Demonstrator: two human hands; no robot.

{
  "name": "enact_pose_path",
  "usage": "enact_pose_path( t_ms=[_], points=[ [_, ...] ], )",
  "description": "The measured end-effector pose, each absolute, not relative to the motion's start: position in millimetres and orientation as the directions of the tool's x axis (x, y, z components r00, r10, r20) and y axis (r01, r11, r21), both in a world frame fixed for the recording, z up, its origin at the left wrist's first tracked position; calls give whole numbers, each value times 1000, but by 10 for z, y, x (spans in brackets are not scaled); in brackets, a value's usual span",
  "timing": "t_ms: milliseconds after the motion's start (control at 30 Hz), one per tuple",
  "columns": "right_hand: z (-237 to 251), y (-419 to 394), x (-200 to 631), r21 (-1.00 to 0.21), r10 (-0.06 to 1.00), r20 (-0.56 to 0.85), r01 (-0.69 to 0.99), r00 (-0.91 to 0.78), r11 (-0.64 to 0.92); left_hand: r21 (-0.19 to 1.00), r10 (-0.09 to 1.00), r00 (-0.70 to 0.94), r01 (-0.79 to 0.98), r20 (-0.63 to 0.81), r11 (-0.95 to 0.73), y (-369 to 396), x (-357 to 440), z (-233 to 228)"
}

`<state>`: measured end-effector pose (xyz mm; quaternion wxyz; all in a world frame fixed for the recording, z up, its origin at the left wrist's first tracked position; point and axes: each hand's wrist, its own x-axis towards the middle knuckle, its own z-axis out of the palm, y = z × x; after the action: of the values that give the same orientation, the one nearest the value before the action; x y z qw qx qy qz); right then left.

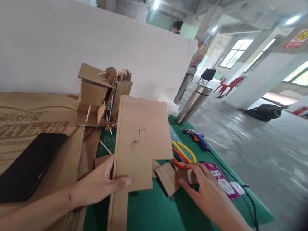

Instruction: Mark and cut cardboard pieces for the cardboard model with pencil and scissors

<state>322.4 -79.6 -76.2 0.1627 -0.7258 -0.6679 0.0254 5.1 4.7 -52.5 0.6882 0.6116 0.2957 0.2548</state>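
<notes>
Cardboard sheet (138,143) held up over the green mat (161,216), cut to a broad top and a narrow strip running down toward the near edge. Left hand (102,183) clamped on its lower left edge, thumb across the front face, fingers hidden behind. Right hand (206,192) just to the right, grip apart, fingertips spread and resting on small cardboard scraps (168,178) lying on the mat. Scissors (182,155) with red and yellow handles just beyond those fingertips, partly tucked behind the sheet. Pink and white packet (222,180) touching or just beside the right hand's far side. Blue glue gun (196,136) farther back on the mat, its black cord (246,195) trailing over the counter's right edge. Steel flask (194,104) upright at the mat's far corner. Cardboard model (101,96) behind the sheet to the left, with small wheels on top. Black phone (24,169) lying flat on a large printed cardboard panel (15,125) covering the left of the counter. White board (69,39) standing behind everything. Two people (193,61) standing well beyond it, near chairs (221,83).
</notes>
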Motion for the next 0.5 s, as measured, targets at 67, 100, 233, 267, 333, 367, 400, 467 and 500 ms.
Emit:
enact_pose_path(
  t_ms=[67, 100, 233, 267, 333, 367, 400, 467, 500],
  points=[
    [-830, -895, 3211, -298, 959, 240, 952, 151, -75, 996, 703, 708, 11, -69, 87, 44, 53, -531],
    [-861, -912, 3204, -301, 945, 271, 949, 181, -96, 997, 694, 717, 12, -62, 77, 42, 54, -534],
    [-913, -873, 3175, -289, 928, 278, 943, 246, -164, 994, 654, 752, 16, -85, 110, 36, 51, -546],
    [-908, -870, 3172, -294, 930, 266, 940, 253, -172, 992, 644, 759, 15, -91, 122, 35, 49, -548],
    [-887, -915, 3176, -301, 931, 245, 934, 272, -194, 991, 630, 771, 20, -99, 132, 33, 47, -551],
    [-871, -967, 3181, -298, 930, 244, 933, 277, -200, 991, 628, 771, 25, -102, 130, 32, 47, -551],
    [-852, -1038, 3185, -289, 929, 245, 935, 278, -204, 992, 631, 769, 30, -102, 124, 31, 47, -551],
    [-803, -1215, 3173, -264, 929, 259, 945, 264, -195, 993, 642, 760, 38, -103, 114, 30, 51, -548],
    [-775, -1306, 3146, -256, 929, 268, 949, 255, -186, 993, 645, 758, 38, -102, 112, 30, 54, -548]
  ],
)
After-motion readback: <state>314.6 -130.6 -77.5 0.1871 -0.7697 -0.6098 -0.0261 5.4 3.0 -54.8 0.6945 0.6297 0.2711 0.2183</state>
